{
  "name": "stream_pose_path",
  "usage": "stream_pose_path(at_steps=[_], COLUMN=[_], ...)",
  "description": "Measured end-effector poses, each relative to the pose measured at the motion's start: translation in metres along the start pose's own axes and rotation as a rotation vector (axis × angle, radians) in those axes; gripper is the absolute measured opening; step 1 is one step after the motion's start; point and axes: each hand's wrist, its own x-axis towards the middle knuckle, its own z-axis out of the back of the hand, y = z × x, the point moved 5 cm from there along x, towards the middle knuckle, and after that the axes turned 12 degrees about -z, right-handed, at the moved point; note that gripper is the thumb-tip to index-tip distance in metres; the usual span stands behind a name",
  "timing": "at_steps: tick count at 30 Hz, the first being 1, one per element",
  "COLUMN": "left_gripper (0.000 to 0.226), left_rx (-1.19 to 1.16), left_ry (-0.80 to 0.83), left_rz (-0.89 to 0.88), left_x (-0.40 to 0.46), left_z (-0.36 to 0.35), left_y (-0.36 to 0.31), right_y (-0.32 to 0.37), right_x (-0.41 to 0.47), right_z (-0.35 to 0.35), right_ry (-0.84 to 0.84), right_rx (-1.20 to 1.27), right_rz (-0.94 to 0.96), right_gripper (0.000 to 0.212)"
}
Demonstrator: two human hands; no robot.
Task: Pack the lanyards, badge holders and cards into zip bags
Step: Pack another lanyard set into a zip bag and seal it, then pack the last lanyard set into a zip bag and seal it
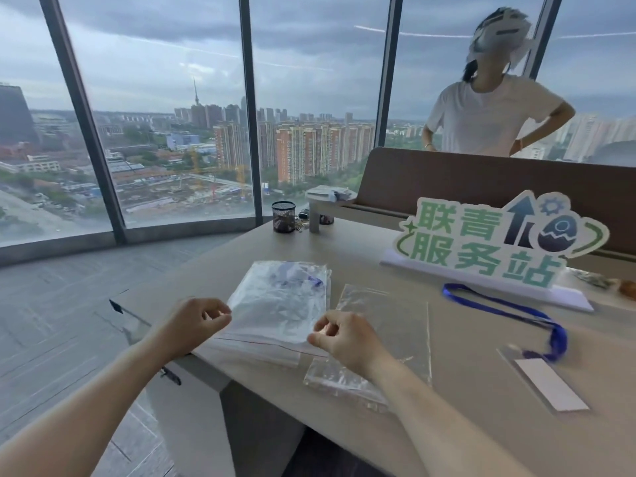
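Left hand (192, 325) and right hand (339, 333) each pinch a side of the filled zip bag (278, 304), probably to press its seal closed

The green cut-out sign (495, 241) on the table reads "联青服务站".

Contents of the filled zip bag (278, 304) blur to blue smears behind crinkled plastic, the blue lanyard (509, 311) streaks with motion, and a small brown object (629, 290) is cut by the right edge.
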Motion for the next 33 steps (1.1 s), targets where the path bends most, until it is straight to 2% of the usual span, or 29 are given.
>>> stream_pose_path(at_steps=[3,6,13,18,20,22,26,30,31,33], left_gripper=[0.009,0.011,0.019,0.021,0.023,0.026,0.025,0.027,0.028,0.030], left_rx=[0.157,0.082,-0.034,-0.066,-0.085,-0.110,-0.136,-0.248,-0.303,-0.472], left_ry=[-0.072,-0.106,0.048,0.218,0.269,0.307,0.320,0.297,0.269,0.231], left_rz=[-0.101,-0.178,-0.370,-0.507,-0.539,-0.540,-0.510,-0.444,-0.422,-0.350], left_x=[0.006,0.015,0.045,0.051,0.053,0.057,0.065,0.075,0.078,0.086], left_z=[0.001,-0.010,-0.111,-0.200,-0.229,-0.251,-0.279,-0.293,-0.292,-0.289], left_y=[-0.027,-0.064,-0.184,-0.284,-0.313,-0.332,-0.349,-0.354,-0.355,-0.356], right_y=[-0.006,-0.029,-0.157,-0.230,-0.245,-0.253,-0.257,-0.260,-0.262,-0.265], right_x=[-0.007,-0.014,-0.057,-0.104,-0.113,-0.114,-0.102,-0.094,-0.094,-0.097], right_z=[0.019,0.051,0.137,0.182,0.190,0.195,0.199,0.204,0.206,0.211], right_ry=[-0.057,-0.183,-0.388,-0.515,-0.491,-0.409,-0.306,-0.269,-0.276,-0.314], right_rx=[0.034,0.032,-0.132,-0.245,-0.271,-0.324,-0.386,-0.284,-0.257,-0.159], right_rz=[-0.017,-0.091,-0.522,-0.836,-0.926,-0.978,-1.048,-1.049,-1.006,-0.878], right_gripper=[0.021,0.020,0.017,0.062,0.078,0.084,0.081,0.075,0.067,0.036])
